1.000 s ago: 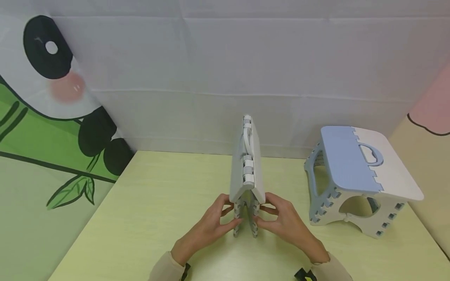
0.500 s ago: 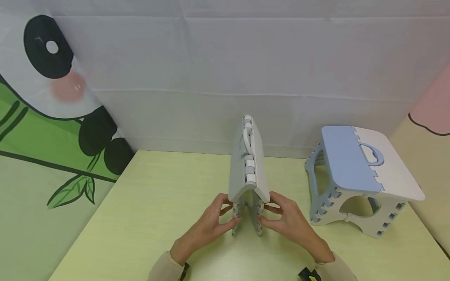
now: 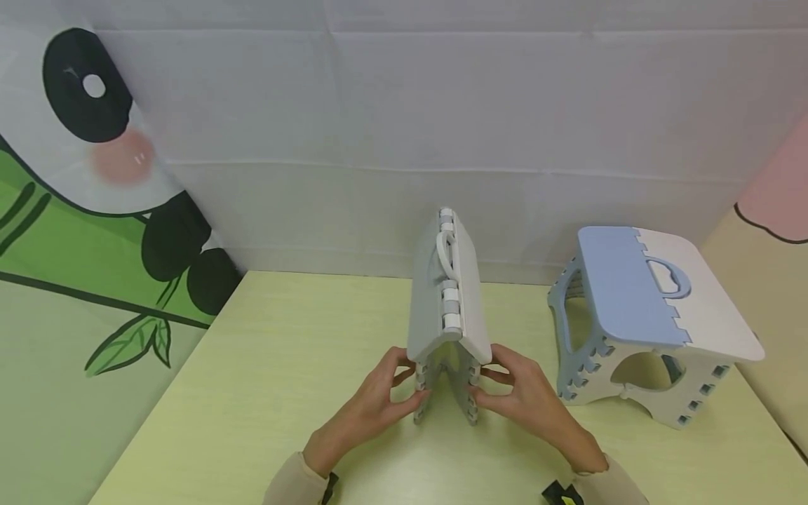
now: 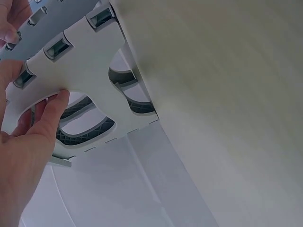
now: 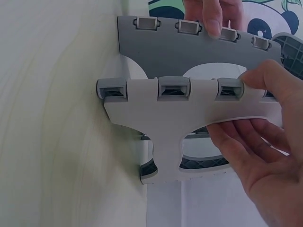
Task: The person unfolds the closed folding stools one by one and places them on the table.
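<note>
A pale grey and white folding stool (image 3: 419, 305) stands partly unfolded at the middle of the table, its top peaked like a roof and its two leg panels spread in a narrow V. My left hand (image 3: 372, 403) grips the left leg panel (image 4: 90, 61); in the left wrist view its fingers reach into the oval cutout. On the other side, my right hand (image 3: 527, 401) holds the right leg panel (image 5: 165, 104), thumb on the hinged edge and fingers in the cutout. A carrying handle (image 3: 444, 256) runs along the ridge. The stool's inside is mostly hidden from above.
A second folding stool (image 3: 637, 287), blue and white, stands fully unfolded to the right on the pale yellow-green table (image 3: 252, 365). Behind the table hangs a whitish cloth (image 3: 404, 126). A cartoon-printed backdrop (image 3: 126, 259) lies at the left.
The stool's leg panels and top halves have spread wider apart. My right hand has moved right with its panel, and my left hand slightly left.
</note>
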Demonstrator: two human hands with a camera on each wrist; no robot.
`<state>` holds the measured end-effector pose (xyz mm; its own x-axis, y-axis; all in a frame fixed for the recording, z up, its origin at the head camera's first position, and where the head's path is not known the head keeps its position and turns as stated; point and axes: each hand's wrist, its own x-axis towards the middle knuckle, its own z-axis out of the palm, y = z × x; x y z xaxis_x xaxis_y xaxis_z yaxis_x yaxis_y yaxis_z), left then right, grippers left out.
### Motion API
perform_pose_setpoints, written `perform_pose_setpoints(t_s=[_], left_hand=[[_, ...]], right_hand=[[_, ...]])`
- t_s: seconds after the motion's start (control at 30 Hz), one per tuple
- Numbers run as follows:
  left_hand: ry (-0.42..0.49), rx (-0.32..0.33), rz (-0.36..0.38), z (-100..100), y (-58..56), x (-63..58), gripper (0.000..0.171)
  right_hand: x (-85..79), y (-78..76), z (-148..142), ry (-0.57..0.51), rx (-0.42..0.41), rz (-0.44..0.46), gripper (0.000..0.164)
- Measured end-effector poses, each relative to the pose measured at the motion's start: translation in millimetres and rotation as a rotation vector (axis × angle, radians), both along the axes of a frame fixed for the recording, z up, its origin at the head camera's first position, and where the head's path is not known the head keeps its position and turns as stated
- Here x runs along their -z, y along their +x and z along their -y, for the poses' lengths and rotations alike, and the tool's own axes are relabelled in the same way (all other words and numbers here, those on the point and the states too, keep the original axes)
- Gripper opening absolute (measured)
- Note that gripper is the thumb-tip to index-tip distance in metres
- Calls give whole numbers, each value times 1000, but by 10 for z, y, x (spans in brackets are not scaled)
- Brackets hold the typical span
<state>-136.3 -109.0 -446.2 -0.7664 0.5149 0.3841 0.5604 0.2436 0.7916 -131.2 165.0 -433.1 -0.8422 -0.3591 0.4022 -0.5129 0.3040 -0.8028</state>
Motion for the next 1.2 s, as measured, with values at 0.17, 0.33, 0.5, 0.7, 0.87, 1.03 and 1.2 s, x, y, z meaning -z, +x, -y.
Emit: perform_pose_setpoints(t_s=[0.17, 0.33, 0.5, 0.7, 0.87, 1.03, 1.2], left_hand=[[-3, 4, 7, 19, 3, 0, 53], [-3, 9, 0, 38, 10, -6, 54], [0, 5, -6, 46, 14, -14, 54], [1, 6, -2, 60, 11, -17, 54], [6, 8, 6, 76, 5, -14, 55], [6, 5, 14, 90, 1, -13, 55], [-3, 4, 6, 105, -8, -12, 56]], right_hand=[[-2, 12, -29, -1, 4, 22, 55], [-10, 19, -50, -11, -1, 28, 54], [-19, 22, -72, -12, -4, 22, 53], [-27, 21, -107, -1, 3, 14, 54], [-29, 18, -131, -1, 4, -3, 54], [-34, 14, -153, -9, -5, -13, 53], [-40, 12, -183, -11, -13, -23, 55]])
